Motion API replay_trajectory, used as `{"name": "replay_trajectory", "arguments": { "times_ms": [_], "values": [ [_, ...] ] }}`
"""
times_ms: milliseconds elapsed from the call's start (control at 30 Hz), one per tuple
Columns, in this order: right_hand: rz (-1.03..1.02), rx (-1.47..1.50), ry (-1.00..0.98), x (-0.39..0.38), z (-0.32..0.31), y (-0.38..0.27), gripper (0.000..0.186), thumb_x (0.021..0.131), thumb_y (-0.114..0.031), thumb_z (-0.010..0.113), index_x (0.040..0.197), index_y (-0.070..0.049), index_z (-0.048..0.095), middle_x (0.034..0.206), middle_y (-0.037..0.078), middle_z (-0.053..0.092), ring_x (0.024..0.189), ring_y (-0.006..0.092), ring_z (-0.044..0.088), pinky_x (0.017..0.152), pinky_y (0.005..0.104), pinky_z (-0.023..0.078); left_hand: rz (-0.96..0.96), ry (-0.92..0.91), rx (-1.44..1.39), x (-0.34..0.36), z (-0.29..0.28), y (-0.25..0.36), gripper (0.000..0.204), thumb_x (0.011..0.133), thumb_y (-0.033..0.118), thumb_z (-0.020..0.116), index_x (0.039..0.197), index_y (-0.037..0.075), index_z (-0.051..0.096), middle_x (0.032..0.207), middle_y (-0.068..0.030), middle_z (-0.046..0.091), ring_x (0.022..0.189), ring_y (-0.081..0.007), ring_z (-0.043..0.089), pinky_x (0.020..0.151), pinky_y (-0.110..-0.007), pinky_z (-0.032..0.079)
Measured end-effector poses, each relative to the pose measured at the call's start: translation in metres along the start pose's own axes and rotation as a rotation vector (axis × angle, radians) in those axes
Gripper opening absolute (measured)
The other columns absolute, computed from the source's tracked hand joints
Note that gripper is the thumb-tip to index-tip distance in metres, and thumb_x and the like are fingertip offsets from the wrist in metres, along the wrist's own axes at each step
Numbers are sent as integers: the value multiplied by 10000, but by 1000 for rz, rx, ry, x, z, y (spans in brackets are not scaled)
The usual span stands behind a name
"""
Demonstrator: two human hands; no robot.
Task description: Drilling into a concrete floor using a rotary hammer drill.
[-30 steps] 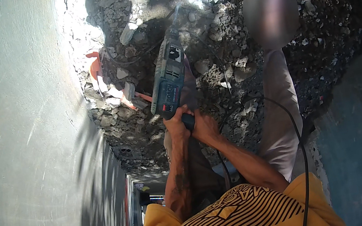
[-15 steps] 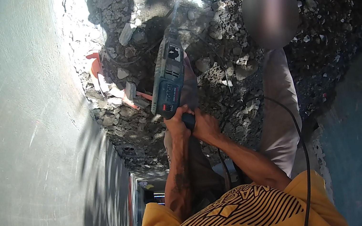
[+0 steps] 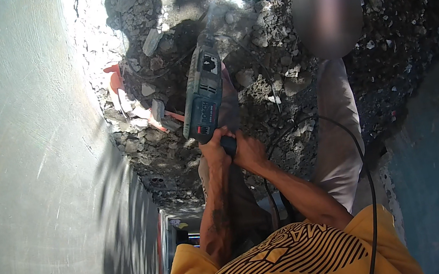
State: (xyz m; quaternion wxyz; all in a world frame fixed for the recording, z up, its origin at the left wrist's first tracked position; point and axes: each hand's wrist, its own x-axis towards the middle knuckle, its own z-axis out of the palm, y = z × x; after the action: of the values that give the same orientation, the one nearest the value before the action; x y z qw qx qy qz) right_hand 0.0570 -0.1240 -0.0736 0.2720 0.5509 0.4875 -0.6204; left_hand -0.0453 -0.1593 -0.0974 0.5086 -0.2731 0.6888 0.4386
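A dark teal rotary hammer drill (image 3: 202,96) points away from me, its bit (image 3: 207,19) reaching into broken concrete and soil, where the tip is faint in a pale haze. My left hand (image 3: 213,147) is closed on the rear of the drill, and my right hand (image 3: 248,151) grips the black rear handle beside it. The drill body lies over my left leg. A black cord (image 3: 359,147) loops from near my hands across my right leg (image 3: 336,134), whose foot is blurred out. Orange pipe pieces (image 3: 115,80) lie left of the drill among the rubble.
A pale grey wall (image 3: 29,158) with dappled shadow runs along the left. Rubble and stones (image 3: 392,48) cover the ground ahead and to the right. A blue-grey painted surface (image 3: 433,181) is at the lower right. A thin dark cable (image 3: 161,72) crosses the rubble left of the bit.
The bit's tip looks slightly hazier than a second ago. My hands and the drill stay almost in place; the view has shifted only very slightly.
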Motion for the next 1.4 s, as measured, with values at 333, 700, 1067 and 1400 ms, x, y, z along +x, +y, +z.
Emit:
{"name": "replay_trajectory", "arguments": {
  "times_ms": [333,700,1067,1400],
  "values": [
    [12,-11,5,0,-1,-2,329,774,-79,656,1071,5,540,933,276,675,910,475,661,783,553,520,4,7,-2,0,1,1,93,747,-6,683,808,-46,626,686,-118,632,591,-217,625,588,-352,529],
    [18,-1,1,1,1,-1,327,786,-115,660,1069,-6,538,956,269,674,915,477,660,782,561,517,19,-4,18,2,-1,1,99,749,-12,683,828,-40,631,694,-117,643,588,-214,630,583,-350,530],
    [-34,-11,67,5,14,12,408,756,-205,707,1080,-27,535,855,269,678,820,480,666,715,579,515,23,-1,24,0,1,1,86,744,-14,683,809,-38,632,689,-116,643,584,-211,630,584,-347,529],
    [-18,0,7,4,3,5,387,776,-153,682,1097,-4,527,888,280,677,857,487,662,743,574,515,20,-2,53,-3,3,4,96,750,-1,664,821,-50,621,683,-124,613,617,-235,618,624,-359,527]
  ]
}}
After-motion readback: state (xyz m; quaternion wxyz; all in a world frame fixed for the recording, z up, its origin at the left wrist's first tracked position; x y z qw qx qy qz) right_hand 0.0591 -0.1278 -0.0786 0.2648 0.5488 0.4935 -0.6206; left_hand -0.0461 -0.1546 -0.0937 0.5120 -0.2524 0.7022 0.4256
